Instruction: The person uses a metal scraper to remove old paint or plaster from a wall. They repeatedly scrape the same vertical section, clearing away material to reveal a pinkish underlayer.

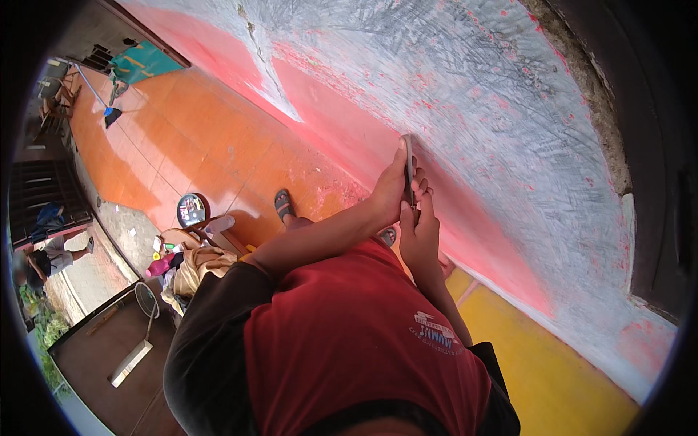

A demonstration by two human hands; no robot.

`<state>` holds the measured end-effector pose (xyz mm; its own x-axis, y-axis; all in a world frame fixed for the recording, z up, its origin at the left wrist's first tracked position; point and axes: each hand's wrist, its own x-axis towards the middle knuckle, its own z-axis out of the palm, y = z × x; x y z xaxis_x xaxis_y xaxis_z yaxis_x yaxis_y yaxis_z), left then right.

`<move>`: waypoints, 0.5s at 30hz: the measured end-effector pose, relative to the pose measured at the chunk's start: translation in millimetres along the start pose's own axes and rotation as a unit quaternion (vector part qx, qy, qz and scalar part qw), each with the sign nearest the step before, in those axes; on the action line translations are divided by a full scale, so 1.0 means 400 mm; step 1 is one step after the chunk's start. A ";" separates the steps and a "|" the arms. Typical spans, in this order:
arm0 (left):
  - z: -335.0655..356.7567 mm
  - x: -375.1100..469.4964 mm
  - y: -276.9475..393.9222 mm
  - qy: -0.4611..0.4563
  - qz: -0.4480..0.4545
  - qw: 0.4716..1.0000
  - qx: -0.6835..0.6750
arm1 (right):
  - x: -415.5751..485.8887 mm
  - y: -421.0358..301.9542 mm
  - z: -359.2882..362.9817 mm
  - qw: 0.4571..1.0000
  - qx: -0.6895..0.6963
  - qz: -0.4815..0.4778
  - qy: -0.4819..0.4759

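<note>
My left hand (391, 188) is closed around a thin, flat grey tool (409, 166), possibly a scraper, seen nearly edge-on. Its thumb lies along one side and its fingertips show on the other. At the tool's lower end, my right hand (421, 229) grips a dark part that looks like a handle. Both hands are close together in front of the wall (491, 152), which has rough grey-white patches over pink paint. Whether the tool touches the wall, I cannot tell. My sandalled foot (284, 205) stands on the orange tiled floor (218, 147).
Left of me, a chair (177, 237) bears cloths (203, 264) and a clear plastic bottle (220, 224). A round, dark-rimmed container (192, 210) is beside it. Farther off are a broom (112, 116), a long-handled dustpan (131, 363) and another person (41, 267). A dark-framed opening borders the wall.
</note>
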<state>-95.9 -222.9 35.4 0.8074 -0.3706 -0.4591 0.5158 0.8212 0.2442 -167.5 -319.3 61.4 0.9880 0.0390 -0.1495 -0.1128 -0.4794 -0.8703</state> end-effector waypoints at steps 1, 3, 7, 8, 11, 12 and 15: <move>0.002 0.001 0.009 0.010 0.014 1.000 -0.006 | 0.011 -0.010 0.006 1.000 -0.014 0.009 -0.010; 0.000 0.005 0.021 0.015 0.016 1.000 -0.007 | 0.020 -0.030 0.012 1.000 -0.013 0.012 -0.017; -0.006 0.004 0.010 -0.009 -0.008 1.000 -0.016 | 0.024 0.017 0.027 0.995 -0.010 -0.099 0.029; -0.008 0.011 0.021 0.003 0.005 1.000 -0.017 | 0.028 0.024 0.037 0.992 -0.007 -0.121 0.036; -0.025 0.014 0.049 0.038 0.026 0.999 -0.022 | 0.049 -0.022 0.056 1.000 -0.017 -0.011 -0.024; -0.024 0.013 0.064 0.044 0.033 0.998 -0.021 | 0.058 -0.038 0.058 0.997 -0.021 0.052 -0.059; -0.028 -0.002 0.047 0.041 0.000 0.999 -0.015 | 0.029 -0.036 0.051 0.999 0.008 0.036 -0.032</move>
<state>-90.0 -202.1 30.7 0.7801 -0.3356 -0.5281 0.5070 0.8336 0.2193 -156.7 -294.2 62.8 0.9684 0.0617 -0.2418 -0.1857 -0.4690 -0.8635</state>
